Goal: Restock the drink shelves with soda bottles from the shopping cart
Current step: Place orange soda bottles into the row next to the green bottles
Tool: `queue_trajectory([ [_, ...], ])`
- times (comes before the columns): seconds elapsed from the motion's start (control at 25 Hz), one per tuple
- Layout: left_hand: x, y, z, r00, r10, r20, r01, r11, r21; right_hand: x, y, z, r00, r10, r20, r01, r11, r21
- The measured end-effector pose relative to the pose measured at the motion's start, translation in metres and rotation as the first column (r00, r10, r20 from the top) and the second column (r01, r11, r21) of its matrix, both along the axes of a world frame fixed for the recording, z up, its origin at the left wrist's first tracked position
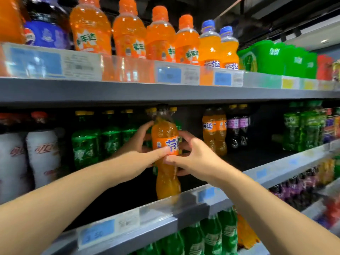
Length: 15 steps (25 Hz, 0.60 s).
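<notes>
Item: orange soda bottle, upright, base behind middle shelf rail.
Left grip: wrapped round bottle's label.
Right grip: clasping same bottle.
Neighbours: green bottles, leftward.

Grey metal shelves run across in rows, w/ clear strips on the front edges holding blue price tags & a few yellow tags on the rt. Top rt, the ceiling is dark w/ one small white light on it.
</notes>
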<state>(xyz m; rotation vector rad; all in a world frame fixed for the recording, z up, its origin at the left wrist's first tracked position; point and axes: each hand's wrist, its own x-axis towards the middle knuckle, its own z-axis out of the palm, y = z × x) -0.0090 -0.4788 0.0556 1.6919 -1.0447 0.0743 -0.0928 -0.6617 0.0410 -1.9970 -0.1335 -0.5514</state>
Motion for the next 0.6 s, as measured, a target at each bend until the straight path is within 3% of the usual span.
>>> queue_trajectory([
  [0.16, 0.001, -0.034, -0.008, 0.970, 0.130, 0.207, -0.164, 0.974, 0.158, -0.015, -0.065, -0.003, 0.999, -0.036, 0.002, 0.036, 0.999, 0.012],
  [0.6, -0.016, -0.108, -0.036, 0.906, 0.164, 0.391, -0.317, 0.874, 0.369, 0.006, -0.204, -0.008, 0.961, -0.276, 0.002, 0.274, 0.955, -0.109],
])
